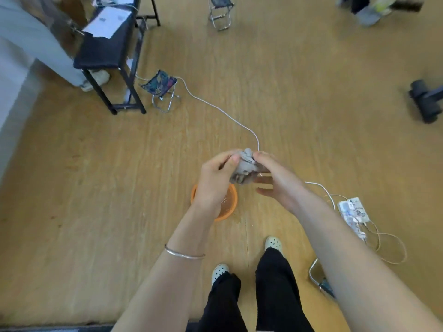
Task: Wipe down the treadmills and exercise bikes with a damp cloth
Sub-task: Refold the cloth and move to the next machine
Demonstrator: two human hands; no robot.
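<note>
A bunched grey cloth (245, 167) is held between both hands above the wooden floor. My left hand (215, 180) grips its left side with fingers and thumb. My right hand (275, 178) pinches its top right with the thumb, lower fingers spread beneath. An orange basin (230, 202) stands on the floor directly below, partly hidden by my left wrist. No treadmill or exercise bike is clearly recognisable in view.
A white cable (215, 107) runs across the floor to a power strip (353, 212) at my right. A small folding stool (160, 88) and a black-framed table (107, 49) stand at the far left. A dark machine base (425, 100) sits far right.
</note>
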